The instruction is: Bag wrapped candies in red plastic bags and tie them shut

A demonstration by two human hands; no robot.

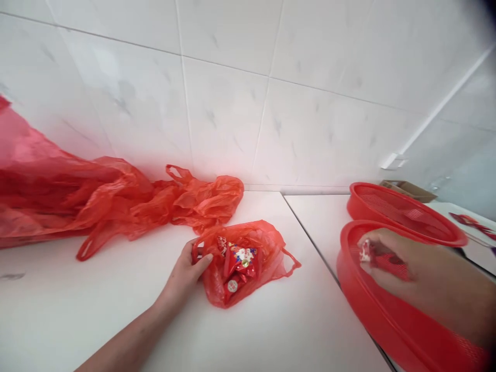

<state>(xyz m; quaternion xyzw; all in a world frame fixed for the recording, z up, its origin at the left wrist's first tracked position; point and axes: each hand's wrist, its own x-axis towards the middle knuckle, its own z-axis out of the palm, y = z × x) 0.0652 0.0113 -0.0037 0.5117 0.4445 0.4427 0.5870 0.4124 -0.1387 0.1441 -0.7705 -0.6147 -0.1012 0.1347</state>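
My left hand (194, 266) pinches the left rim of a thin red plastic bag (271, 243), which lies with its mouth open on the white table. Inside the bag are several red wrapped packets (242, 261), one with a colourful print. Over on the right, my right hand (387, 258) is blurred above a red plastic basket (354, 289). Between its thumb and fingers is a small red-and-white wrapped piece (365, 251), perhaps a candy. The hand and forearm hide part of the basket's inside.
A heap of red plastic bags (116, 196) spreads along the left by the tiled wall (225, 103). Behind the near basket stands a second red basket (406, 212) with a mesh bottom. A cardboard box (414, 191) and red packets (470, 222) lie farther right. A seam (310, 237) divides the tabletops.
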